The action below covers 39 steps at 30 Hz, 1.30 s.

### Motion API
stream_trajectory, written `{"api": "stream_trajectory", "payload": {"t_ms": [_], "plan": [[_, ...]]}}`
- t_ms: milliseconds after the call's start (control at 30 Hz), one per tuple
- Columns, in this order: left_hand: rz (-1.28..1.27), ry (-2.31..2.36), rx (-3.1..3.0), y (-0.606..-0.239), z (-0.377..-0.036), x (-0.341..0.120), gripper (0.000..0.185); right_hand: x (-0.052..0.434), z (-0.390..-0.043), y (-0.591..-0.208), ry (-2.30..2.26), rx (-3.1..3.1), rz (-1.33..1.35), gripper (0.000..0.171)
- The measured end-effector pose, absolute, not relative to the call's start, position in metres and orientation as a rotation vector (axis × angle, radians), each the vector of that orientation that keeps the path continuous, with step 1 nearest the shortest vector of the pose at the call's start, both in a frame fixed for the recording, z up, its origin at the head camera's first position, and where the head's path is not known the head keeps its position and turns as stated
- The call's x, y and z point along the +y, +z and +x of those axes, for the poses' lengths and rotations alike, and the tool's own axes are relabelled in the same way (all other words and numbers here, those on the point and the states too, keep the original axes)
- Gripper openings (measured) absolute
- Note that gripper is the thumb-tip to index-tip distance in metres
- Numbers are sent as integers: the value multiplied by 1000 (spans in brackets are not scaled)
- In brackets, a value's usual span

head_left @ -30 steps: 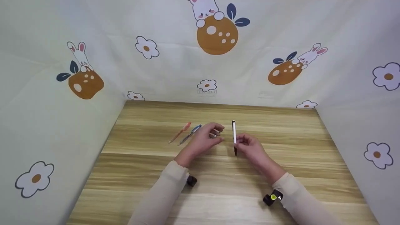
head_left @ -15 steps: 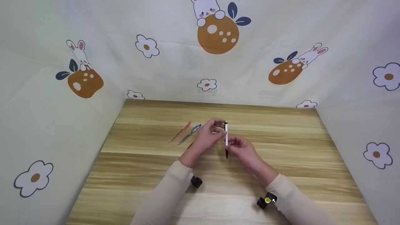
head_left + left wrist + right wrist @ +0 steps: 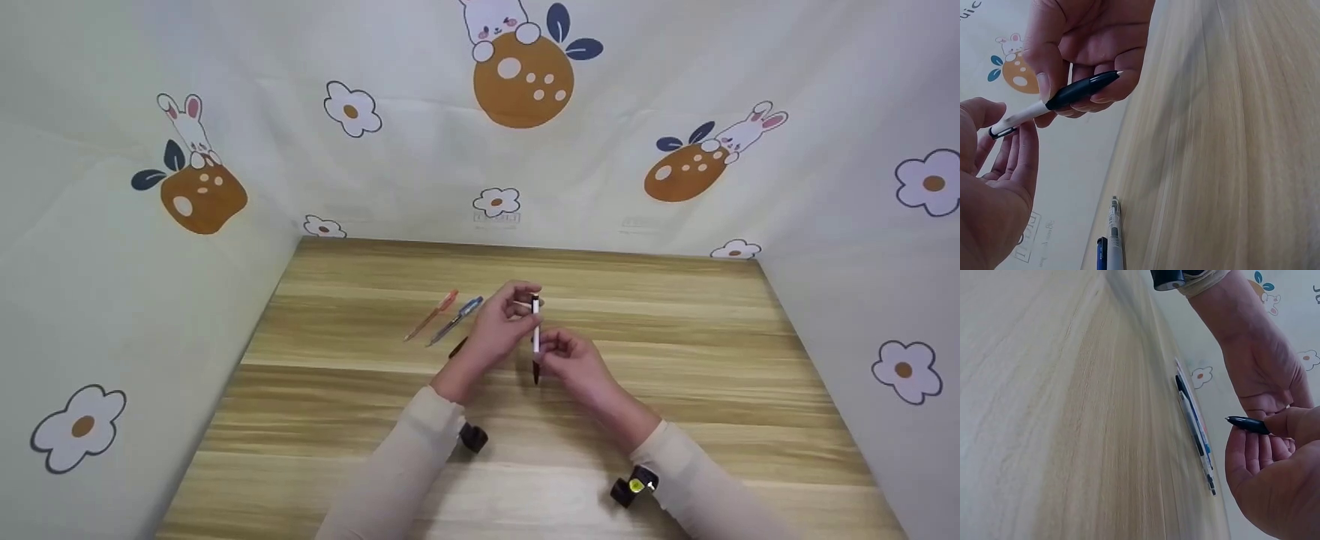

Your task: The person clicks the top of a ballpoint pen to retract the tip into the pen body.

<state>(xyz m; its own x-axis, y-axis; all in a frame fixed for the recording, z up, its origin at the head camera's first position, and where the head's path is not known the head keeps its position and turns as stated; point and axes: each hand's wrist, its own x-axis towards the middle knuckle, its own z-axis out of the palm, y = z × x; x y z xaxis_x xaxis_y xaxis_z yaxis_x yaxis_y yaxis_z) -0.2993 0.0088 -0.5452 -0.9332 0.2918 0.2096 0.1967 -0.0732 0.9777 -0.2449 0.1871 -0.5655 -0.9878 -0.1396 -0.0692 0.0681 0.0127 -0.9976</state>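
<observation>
1. A black-and-white pen (image 3: 535,339) is held above the middle of the wooden table (image 3: 675,337), roughly upright in the head view, dark tip down.
2. The pen's lower barrel is pinched by the right hand (image 3: 574,365), thumb and fingers curled round the dark grip.
3. The pen's upper clip end is met by the left hand (image 3: 501,326); its fingers (image 3: 1022,152) are loosely bent beside the clip.
4. An orange pen (image 3: 431,316) and a blue pen (image 3: 456,321) lie side by side on the table, just left of the left hand.
5. Bare table surface is seen to the right of the hands and toward the near edge.
6. The table is enclosed on three sides by a printed backdrop (image 3: 420,172).
</observation>
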Motion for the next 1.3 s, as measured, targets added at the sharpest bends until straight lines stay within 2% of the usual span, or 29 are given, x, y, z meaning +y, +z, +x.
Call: {"api": "stream_trajectory", "payload": {"t_ms": [267, 1300], "plan": [[562, 2207, 2065, -546, -300, 9, 39, 186, -244, -566, -2131, 2095, -90, 23], [578, 2195, 2111, -544, -298, 7, 31, 184, -240, -559, -2130, 2152, -104, 17]]}}
